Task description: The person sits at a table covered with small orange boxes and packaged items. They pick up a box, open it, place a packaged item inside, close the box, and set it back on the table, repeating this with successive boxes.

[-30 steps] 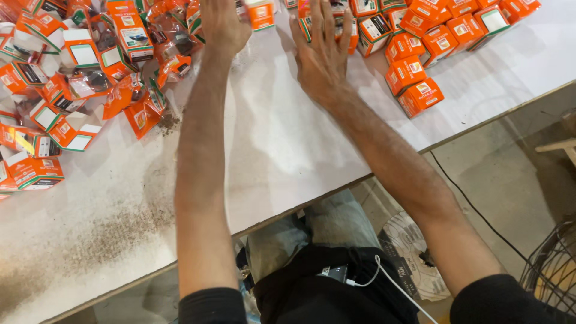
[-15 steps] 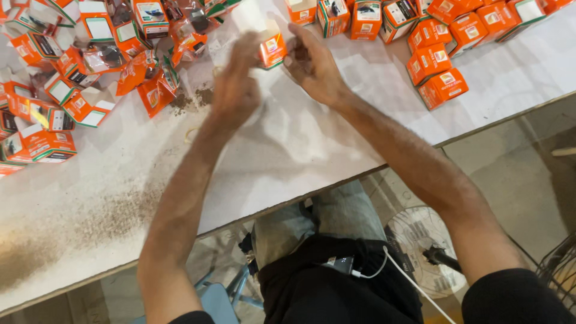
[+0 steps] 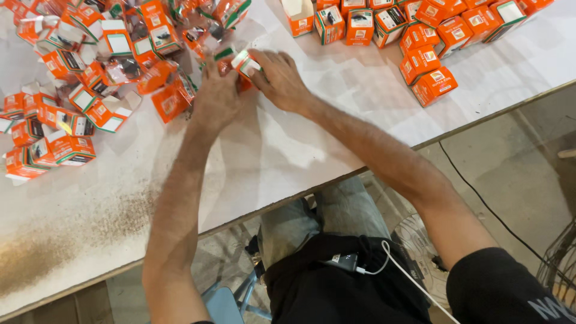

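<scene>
Both of my hands meet over the white table (image 3: 288, 150) around one small orange and white box (image 3: 243, 65). My left hand (image 3: 216, 99) covers the box's left side with curled fingers. My right hand (image 3: 282, 78) grips its right side, thumb and fingers pinching the white flap end. The box sits just above the tabletop, partly hidden by my fingers. A loose heap of orange boxes (image 3: 90, 90), many open or flattened, lies to the left of my hands.
Closed orange boxes stand in rows (image 3: 420, 30) at the far right of the table. A brownish stain (image 3: 72, 240) marks the near left tabletop. Below the table edge are a black cable (image 3: 480, 198), a fan (image 3: 414, 240) and a phone with a white cord (image 3: 348, 263).
My hands drew back from the far box piles toward me, came together, and took hold of one orange box, which they now hold lower over the table.
</scene>
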{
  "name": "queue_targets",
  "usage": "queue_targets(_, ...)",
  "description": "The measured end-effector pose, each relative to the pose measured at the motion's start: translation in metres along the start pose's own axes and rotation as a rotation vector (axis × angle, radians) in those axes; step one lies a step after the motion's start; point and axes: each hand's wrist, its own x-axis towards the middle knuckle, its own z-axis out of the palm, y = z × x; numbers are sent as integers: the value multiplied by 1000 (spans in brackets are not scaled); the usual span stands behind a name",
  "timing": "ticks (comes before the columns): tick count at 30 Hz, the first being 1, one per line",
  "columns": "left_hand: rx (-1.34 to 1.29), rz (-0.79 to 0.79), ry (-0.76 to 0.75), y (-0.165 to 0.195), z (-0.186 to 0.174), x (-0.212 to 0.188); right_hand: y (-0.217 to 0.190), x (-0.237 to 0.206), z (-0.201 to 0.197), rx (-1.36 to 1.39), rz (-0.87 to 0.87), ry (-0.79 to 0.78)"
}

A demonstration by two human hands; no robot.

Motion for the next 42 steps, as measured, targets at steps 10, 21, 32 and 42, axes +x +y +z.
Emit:
queue_targets(10, -56, 129, -8, -17, -19, -5, -47, 0, -56, 57, -52, -268)
queue_targets(21, -920, 42, 577, 19, -15, -43, -9, -22, -58, 320, -62, -232)
queue_targets(32, -102, 406, 514, 60, -20, -45, -27, -22, -63, 406, 234, -405)
queue_targets(42, -256, -81, 507, 77, -8, -26, -15, -28, -44, 262, -93, -246)
